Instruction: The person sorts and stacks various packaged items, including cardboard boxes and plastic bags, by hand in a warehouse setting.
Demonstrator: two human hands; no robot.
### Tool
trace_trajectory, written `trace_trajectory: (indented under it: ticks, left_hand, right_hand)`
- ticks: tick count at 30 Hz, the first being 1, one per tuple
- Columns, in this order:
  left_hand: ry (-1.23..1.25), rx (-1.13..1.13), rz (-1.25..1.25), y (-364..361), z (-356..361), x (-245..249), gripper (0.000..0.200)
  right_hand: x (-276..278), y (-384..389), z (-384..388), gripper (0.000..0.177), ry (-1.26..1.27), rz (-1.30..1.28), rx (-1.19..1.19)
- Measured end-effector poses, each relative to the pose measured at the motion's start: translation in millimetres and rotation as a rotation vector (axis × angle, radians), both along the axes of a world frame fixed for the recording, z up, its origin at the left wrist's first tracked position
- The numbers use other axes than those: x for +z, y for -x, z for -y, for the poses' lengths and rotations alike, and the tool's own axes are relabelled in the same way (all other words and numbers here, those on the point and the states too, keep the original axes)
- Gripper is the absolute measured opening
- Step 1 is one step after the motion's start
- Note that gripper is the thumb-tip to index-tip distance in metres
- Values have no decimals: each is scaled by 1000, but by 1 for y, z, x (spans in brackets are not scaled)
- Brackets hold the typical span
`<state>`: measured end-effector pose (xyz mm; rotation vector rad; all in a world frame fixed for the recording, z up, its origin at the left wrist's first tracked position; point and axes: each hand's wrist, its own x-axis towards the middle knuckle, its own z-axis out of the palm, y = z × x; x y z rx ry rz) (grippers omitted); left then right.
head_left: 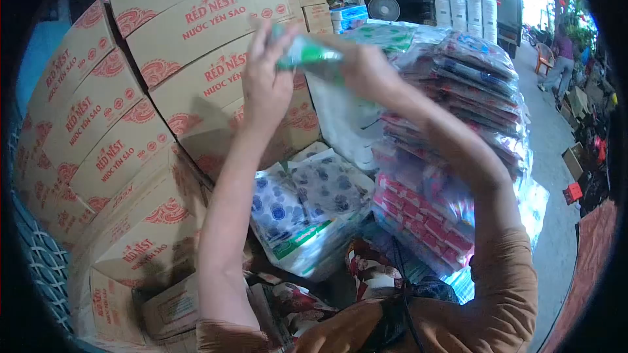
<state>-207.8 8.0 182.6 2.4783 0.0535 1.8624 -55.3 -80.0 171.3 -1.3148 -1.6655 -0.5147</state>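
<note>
Raised in front of me, both hands grip a green-and-white plastic bag (311, 54), blurred by motion. My left hand (267, 85) has its fingers closed around the bag's left end, before the stacked cartons. At the other end my right hand (367, 68) is closed on it, the fingers partly hidden behind the knuckles. Whitish see-through plastic (343, 121) hangs below the right hand. Lower down, between my arms, lie flower-patterned packs in blue (280, 204) and grey (330, 183), on a clear-wrapped bundle with a green stripe (304, 242).
Red Nest cartons (216, 16) rise in a tall stack ahead and to the left. On the right stands a high pile of plastic-wrapped packs (458, 85) above pink-and-white ones (425, 219). A fan (384, 8), a truck (494, 0) and a person (561, 59) are farther back.
</note>
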Motion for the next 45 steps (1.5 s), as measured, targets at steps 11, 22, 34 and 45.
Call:
trace_trajectory:
  ticks: [11, 22, 34, 45]
  left_hand:
    - [-197, 148, 10, -26, 32, 18, 57]
    - [125, 147, -412, -8, -23, -64, 58]
    - [323, 79, -516, -15, -22, -129, 57]
    - [646, 520, -1269, 31, -90, -300, 93]
  right_hand:
    - [65, -85, -13, 40, -699, 486, -456]
    - [-16, -230, -135, 36, 452, 56, -609]
    - [-37, -118, -86, 32, -198, 227, -277]
    - [-316, -2, -71, 33, 383, 185, 85]
